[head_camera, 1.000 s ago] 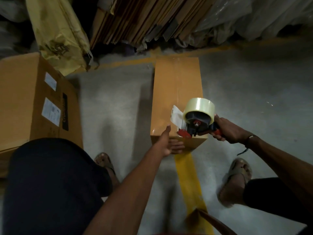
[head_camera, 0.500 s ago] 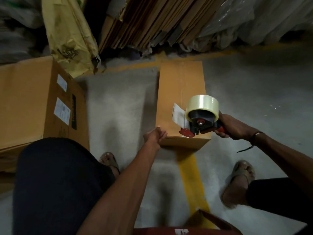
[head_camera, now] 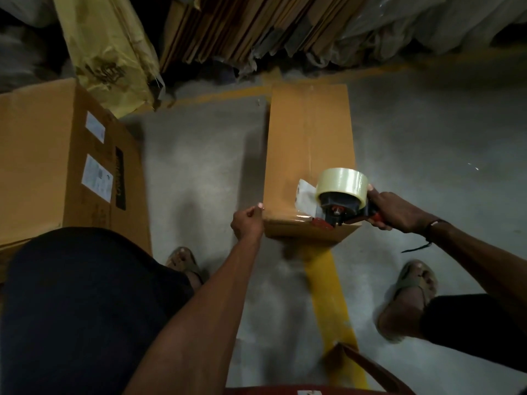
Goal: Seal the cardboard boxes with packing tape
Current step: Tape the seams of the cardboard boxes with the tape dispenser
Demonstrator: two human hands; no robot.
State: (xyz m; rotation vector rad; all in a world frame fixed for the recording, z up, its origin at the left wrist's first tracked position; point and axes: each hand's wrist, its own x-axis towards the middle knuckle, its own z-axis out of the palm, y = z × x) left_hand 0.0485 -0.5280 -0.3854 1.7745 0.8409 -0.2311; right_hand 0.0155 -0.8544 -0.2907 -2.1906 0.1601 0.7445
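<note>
A narrow cardboard box (head_camera: pixel 309 138) lies on the concrete floor in front of me, with a strip of clear tape along its top seam. My right hand (head_camera: pixel 395 210) grips the red handle of a tape dispenser (head_camera: pixel 338 208) that carries a roll of clear tape (head_camera: pixel 342 183). The dispenser sits at the box's near right corner. My left hand (head_camera: pixel 248 223) is at the near left corner, fingers curled, and seems to pinch the end of a shiny tape strip (head_camera: pixel 285 216) stretched along the near top edge.
A large labelled cardboard box (head_camera: pixel 37 166) stands close on the left. A yellow bag (head_camera: pixel 111 52) and flattened cartons (head_camera: pixel 228 27) lean at the back. A yellow floor line (head_camera: pixel 330 297) runs toward me between my sandalled feet. A red object (head_camera: pixel 285 391) is at the bottom edge.
My left hand moved from the middle of the box's near edge to its left corner and curled. The dispenser shifted right and down to the near right corner.
</note>
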